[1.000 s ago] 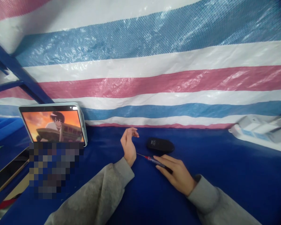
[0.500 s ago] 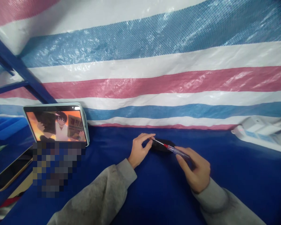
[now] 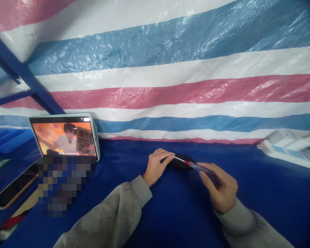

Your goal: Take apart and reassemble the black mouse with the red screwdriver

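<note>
Though slim, screwdriver between both hands.

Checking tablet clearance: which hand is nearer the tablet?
Left. The left hand is right of the tablet, at the tip of the screwdriver; the right hand, gripping the screwdriver's handle, is farther right.

Lit tablet, phone and blue tray near striped sheeting

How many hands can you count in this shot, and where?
2. The left hand has its fingertips by the tip of the screwdriver; the right hand holds its handle. The pixelated patch at lower left could hide others.
</note>
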### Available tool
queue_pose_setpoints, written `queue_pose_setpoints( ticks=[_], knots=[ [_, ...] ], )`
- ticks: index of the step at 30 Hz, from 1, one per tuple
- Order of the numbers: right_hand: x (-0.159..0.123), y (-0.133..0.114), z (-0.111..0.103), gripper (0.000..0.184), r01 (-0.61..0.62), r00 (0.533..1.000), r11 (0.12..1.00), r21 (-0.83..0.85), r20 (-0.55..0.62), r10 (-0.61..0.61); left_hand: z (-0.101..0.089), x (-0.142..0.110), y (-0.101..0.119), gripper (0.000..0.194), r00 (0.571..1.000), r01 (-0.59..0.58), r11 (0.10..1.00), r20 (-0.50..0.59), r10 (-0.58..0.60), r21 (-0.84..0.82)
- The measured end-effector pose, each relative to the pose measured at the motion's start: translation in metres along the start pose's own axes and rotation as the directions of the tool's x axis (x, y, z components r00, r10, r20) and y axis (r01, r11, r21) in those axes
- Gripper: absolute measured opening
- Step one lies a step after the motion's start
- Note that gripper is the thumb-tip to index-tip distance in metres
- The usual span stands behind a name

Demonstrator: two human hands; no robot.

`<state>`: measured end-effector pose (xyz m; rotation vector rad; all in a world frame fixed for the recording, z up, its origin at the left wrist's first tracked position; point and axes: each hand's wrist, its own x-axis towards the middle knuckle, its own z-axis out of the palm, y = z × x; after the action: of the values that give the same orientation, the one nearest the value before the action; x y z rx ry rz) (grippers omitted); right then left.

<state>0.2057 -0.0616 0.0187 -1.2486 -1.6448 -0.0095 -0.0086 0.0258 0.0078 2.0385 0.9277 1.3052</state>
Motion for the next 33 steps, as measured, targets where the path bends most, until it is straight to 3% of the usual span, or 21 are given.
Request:
queue_pose_setpoints(
  ticks=[12, 21, 33],
  knots=[
    [-0.0013, 0.0024, 0.0009, 0.015, -0.082, 0.996, 0.995, 0.055, -0.028, 0.084, 0.0023, -0.0033, -0.0025, 0.019, 0.999, -0.037, 0.994, 0.022, 0.035, 0.102],
    [-0.0030, 0.0053, 0.0005, 0.017, -0.134, 0.988, 0.988, 0.072, -0.072, 0.139, 0.0018, -0.0039, -0.0034, 0.018, 0.999, -0.049, 0.995, 0.011, 0.048, 0.090],
    [0.0021, 0.0056, -0.0006, 0.014, -0.085, 0.994, 0.993, 0.083, -0.056, 0.090, 0.0026, -0.0049, -0.0057, 0.017, 0.997, -0.079, 0.995, 0.025, 0.077, 0.063]
  ],
)
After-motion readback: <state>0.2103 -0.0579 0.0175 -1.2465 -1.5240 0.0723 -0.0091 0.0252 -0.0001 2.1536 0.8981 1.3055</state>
